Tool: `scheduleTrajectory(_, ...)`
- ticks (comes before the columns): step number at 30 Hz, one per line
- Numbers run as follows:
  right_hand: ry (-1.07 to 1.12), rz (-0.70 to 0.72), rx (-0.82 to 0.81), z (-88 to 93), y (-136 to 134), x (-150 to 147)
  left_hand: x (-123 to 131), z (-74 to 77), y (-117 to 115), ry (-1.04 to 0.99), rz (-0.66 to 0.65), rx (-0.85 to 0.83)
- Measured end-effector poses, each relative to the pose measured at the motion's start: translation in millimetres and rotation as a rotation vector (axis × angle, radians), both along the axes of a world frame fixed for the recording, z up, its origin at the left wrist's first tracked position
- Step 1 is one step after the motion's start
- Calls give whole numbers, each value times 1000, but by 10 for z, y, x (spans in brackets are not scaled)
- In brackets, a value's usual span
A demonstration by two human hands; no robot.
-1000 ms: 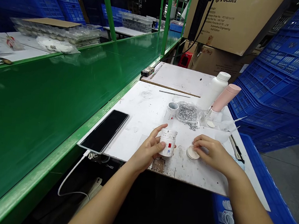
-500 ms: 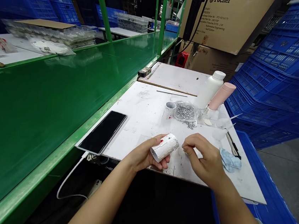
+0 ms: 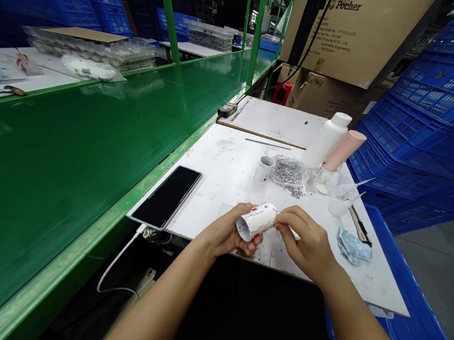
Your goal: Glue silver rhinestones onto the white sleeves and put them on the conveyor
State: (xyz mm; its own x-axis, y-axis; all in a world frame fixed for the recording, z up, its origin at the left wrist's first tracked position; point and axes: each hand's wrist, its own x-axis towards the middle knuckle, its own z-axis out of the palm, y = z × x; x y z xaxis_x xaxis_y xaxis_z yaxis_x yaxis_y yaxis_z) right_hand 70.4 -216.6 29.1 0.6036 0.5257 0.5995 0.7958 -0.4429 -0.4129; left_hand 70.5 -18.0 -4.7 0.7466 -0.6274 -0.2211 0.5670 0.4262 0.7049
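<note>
My left hand (image 3: 232, 231) is closed around a short white tube (image 3: 260, 220) with red marks and rows of small dots, its hollow end tilted toward me. At the tube's right end, the fingertips of my right hand (image 3: 303, 235) are pinched together against the rim; whatever they hold is too small or hidden to name. A similar white tube (image 3: 265, 170) stands upright farther back on the table. Beside it lies a clear plastic bag (image 3: 287, 171) full of small silvery pieces, with a few pieces (image 3: 296, 192) spilled in front.
A phone (image 3: 166, 196) with a white cable lies left, along the green conveyor (image 3: 106, 119). Bottles, white (image 3: 331, 138) and pink (image 3: 345, 150), stand at the back right. A blue cloth (image 3: 354, 247), small clear cups (image 3: 340, 205) and stacked blue crates (image 3: 430, 121) are on the right.
My right fingertips have moved in to meet the tube's right end. The tube has turned slightly toward level in my left hand. The whole view has shifted a little.
</note>
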Motion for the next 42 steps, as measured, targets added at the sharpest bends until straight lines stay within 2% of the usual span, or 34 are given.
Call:
scheduleTrajectory(8,24,-20,-11,42,-39,-21,-9,6,-21,-3,22,34)
scheduleTrajectory(19,-13,-133,-89,16,-28,-16,-10,40,-32,-7,13,31)
scheduleTrajectory(31,-67,-144,-16,-67,-8,-39,-4,-29,-25,-88,6,16)
scheduleTrajectory(42,-187,-111,156,-168,33,-114,-19,11,4,-106,-60,-39)
